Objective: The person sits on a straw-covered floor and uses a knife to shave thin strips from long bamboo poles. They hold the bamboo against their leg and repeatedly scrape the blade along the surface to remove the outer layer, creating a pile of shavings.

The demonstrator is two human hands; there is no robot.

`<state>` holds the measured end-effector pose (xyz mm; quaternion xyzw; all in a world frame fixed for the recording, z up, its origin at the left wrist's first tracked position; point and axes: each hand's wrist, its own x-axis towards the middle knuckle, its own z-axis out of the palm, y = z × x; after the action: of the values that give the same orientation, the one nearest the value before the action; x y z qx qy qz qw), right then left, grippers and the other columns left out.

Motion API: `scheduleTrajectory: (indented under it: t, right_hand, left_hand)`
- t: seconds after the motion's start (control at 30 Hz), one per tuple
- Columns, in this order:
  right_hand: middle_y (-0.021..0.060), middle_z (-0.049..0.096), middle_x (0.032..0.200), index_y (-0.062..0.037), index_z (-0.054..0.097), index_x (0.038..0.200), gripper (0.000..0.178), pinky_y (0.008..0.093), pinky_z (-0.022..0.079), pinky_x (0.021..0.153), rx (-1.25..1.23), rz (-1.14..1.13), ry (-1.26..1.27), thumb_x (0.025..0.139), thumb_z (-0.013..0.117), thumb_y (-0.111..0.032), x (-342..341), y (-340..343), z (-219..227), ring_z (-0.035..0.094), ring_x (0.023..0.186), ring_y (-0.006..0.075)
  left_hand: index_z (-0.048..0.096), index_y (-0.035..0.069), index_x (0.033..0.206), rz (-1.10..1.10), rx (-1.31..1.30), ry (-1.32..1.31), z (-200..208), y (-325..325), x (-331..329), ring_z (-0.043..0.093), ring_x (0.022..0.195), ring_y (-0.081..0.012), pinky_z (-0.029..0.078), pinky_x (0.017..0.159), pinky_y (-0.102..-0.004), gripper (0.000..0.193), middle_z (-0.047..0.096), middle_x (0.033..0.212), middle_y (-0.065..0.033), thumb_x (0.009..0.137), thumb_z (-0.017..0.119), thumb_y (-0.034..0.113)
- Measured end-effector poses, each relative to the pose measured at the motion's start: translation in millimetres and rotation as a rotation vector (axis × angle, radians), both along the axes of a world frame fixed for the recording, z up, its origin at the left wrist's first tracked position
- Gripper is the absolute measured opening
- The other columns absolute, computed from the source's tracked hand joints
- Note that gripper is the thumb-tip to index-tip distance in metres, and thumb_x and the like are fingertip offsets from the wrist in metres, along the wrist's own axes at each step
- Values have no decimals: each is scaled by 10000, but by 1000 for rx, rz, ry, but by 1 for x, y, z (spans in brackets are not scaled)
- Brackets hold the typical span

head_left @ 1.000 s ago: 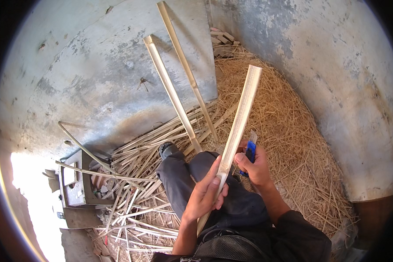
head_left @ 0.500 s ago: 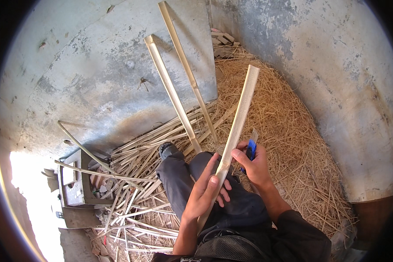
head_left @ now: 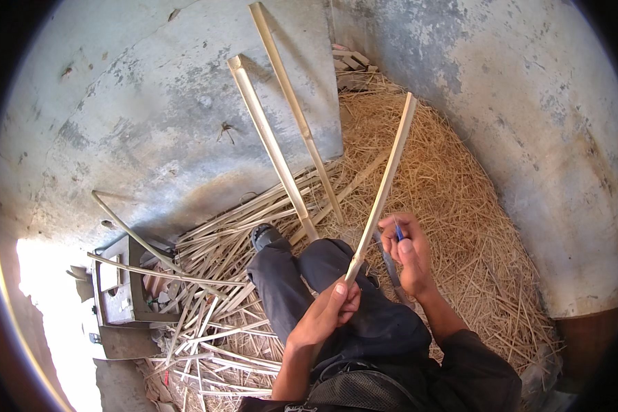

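Note:
My left hand [head_left: 325, 314] is closed round the lower part of a split bamboo strip [head_left: 387, 180], just below its node. The strip slants up and away to the right, with a narrow side turned up. To the right of it, my right hand [head_left: 413, 259] is curled around a blue utility knife [head_left: 399, 232], apart from the strip. Only a little of the knife shows between the fingers; its blade cannot be made out clearly. My bent knees lie under the strip.
Two bamboo strips, a wider one [head_left: 271, 147] and a thinner one [head_left: 299, 117], lean on the worn grey wall [head_left: 151, 103]. Thin slats [head_left: 220, 233] lie in a heap at left beside a grey metal box [head_left: 117, 302]. Straw-like shavings [head_left: 460, 206] are piled at right.
The bamboo strip has turned from its broad face to a narrow side. My left fingers have closed round it. My right hand has moved off the strip, slightly right, with the knife.

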<state>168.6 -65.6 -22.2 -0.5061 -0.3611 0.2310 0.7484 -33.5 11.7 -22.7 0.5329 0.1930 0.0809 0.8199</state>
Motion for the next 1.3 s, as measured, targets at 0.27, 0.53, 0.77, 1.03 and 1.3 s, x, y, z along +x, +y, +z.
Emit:
scheduleTrajectory:
  t: [0.27, 0.53, 0.77, 1.03, 1.3]
  right_hand:
    - [68, 722, 842, -75, 753, 1078, 323, 370, 530, 560, -174, 4, -968, 935, 840, -351, 7, -25, 28, 712, 664, 258]
    - [46, 634, 715, -75, 770, 1041, 332, 365, 471, 494, -135, -78, -1111, 932, 839, -381, 3, -16, 33, 629, 542, 224]
    - [32, 622, 705, -96, 765, 1019, 313, 353, 459, 478, -159, -110, -1189, 931, 832, -389, 6, -12, 31, 612, 522, 212]
    - [13, 620, 713, -129, 757, 1031, 286, 346, 478, 492, -204, -108, -1223, 968, 801, -404, 11, -11, 29, 626, 550, 198]
    - [2, 607, 703, -142, 759, 1005, 288, 335, 468, 491, -177, -163, -1272, 955, 808, -421, 16, -7, 26, 615, 548, 190]
  left_hand:
    - [511, 39, 1035, 272, 596, 143, 14, -12, 4, 467, 655, -243, 387, 593, -375, 402, 503, 746, -81, 1201, 367, 375]
    - [519, 1, 1050, 387, 852, 213, 27, -25, 11, 592, 669, -474, 428, 602, -510, 289, 560, 715, -231, 1178, 426, 243]
    - [485, 12, 1067, 396, 930, 334, 18, -23, 13, 616, 672, -557, 446, 588, -618, 245, 606, 687, -297, 1154, 507, 241]
    - [487, 15, 1079, 372, 928, 385, 14, -21, 12, 626, 690, -566, 455, 597, -628, 266, 623, 706, -316, 1154, 511, 269]
    - [494, 21, 1092, 390, 947, 366, 10, -20, 14, 624, 694, -569, 450, 591, -631, 258, 622, 703, -313, 1153, 517, 270]
